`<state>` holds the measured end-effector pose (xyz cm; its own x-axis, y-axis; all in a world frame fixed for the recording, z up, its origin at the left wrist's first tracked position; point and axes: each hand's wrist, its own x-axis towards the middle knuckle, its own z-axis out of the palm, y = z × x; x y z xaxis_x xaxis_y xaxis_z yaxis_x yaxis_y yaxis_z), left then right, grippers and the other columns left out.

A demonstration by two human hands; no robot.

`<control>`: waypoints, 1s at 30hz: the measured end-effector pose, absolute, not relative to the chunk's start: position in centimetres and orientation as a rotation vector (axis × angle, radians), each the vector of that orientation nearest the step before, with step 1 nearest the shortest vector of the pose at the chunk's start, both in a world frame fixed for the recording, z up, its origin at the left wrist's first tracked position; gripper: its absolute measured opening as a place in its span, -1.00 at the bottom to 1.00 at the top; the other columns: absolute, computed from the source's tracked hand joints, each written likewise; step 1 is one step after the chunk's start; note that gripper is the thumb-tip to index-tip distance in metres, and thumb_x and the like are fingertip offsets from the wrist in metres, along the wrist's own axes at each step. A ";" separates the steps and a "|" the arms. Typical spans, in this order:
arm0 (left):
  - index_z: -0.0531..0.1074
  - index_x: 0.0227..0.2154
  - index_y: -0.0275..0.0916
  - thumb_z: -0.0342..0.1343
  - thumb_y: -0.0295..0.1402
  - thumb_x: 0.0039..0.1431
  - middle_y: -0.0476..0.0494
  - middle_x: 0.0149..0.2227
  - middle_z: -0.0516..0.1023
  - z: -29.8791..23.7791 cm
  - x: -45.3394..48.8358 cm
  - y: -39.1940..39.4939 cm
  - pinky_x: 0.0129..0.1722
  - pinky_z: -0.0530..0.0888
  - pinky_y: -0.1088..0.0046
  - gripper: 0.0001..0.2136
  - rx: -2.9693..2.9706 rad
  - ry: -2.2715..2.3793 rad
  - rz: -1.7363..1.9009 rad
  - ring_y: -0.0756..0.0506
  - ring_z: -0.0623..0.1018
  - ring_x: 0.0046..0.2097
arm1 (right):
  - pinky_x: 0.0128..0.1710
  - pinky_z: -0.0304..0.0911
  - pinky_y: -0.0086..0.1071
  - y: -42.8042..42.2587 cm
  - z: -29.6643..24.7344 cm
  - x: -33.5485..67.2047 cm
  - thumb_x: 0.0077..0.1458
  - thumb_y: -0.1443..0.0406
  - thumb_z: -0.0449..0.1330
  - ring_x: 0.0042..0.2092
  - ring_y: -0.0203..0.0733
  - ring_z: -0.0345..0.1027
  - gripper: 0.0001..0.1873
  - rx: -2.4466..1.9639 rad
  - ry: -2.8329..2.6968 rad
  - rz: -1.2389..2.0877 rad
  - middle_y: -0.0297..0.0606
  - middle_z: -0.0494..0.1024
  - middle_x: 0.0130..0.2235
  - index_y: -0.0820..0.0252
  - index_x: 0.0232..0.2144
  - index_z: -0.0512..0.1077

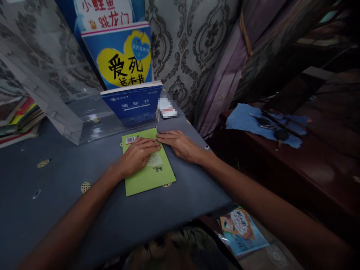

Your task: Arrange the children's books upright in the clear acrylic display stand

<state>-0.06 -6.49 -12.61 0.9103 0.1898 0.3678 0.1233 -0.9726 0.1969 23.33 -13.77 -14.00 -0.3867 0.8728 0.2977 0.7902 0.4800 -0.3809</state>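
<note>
A thin green book [149, 179] lies on the grey-blue tablecloth with its barcode side up. My left hand [140, 154] rests flat across its upper part, fingers stretched to the right and covering some of the print. At the book's upper right edge, my right hand [178, 144] lies with fingers extended, its fingertips touching the edge close to my left fingertips. Just behind stands a dark blue booklet [135, 105] in a clear acrylic rack [69, 125]. Above it, the same rack area holds a blue book with a yellow heart [120, 56] and another blue book [105, 15].
Stacked books [21, 120] sit at the far left of the table [62, 217]. A patterned curtain [191, 37] hangs behind. To the right, a dark red table [317, 161] bears a blue cloth [242, 122] with small dark items. Below the table edge lies a colourful book [244, 232].
</note>
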 end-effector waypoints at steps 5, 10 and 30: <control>0.52 0.04 -0.21 -0.08 -0.55 0.34 -0.21 0.06 0.63 -12.7 0.1 -6.9 0.14 0.47 0.04 -0.64 2.942 0.272 0.587 -0.18 0.54 0.17 | 0.19 0.21 0.03 -13.8 -14.0 23.3 0.10 0.58 0.05 0.28 0.00 0.30 -0.34 -1.384 -2.276 0.230 -0.16 0.46 0.26 0.07 0.20 0.44; 0.54 0.02 -0.23 -0.08 -0.55 0.33 -0.22 0.05 0.64 -12.7 0.0 -6.8 0.12 0.49 0.04 -0.65 2.919 0.246 0.634 -0.20 0.55 0.16 | 0.18 0.24 0.00 -14.0 -14.3 23.1 0.15 0.55 0.06 0.26 -0.01 0.33 -0.42 -1.368 -2.258 0.197 -0.14 0.50 0.22 0.09 0.16 0.48; 0.57 -0.05 -0.20 -0.05 -0.57 0.29 -0.19 -0.01 0.67 -12.1 0.0 -7.6 0.10 0.52 0.08 -0.66 2.881 0.196 0.618 -0.18 0.58 0.11 | 0.18 0.22 -0.03 -16.3 -14.2 22.9 0.12 0.57 0.05 0.24 -0.02 0.37 -0.40 -1.343 -2.255 0.186 -0.14 0.51 0.21 0.09 0.14 0.50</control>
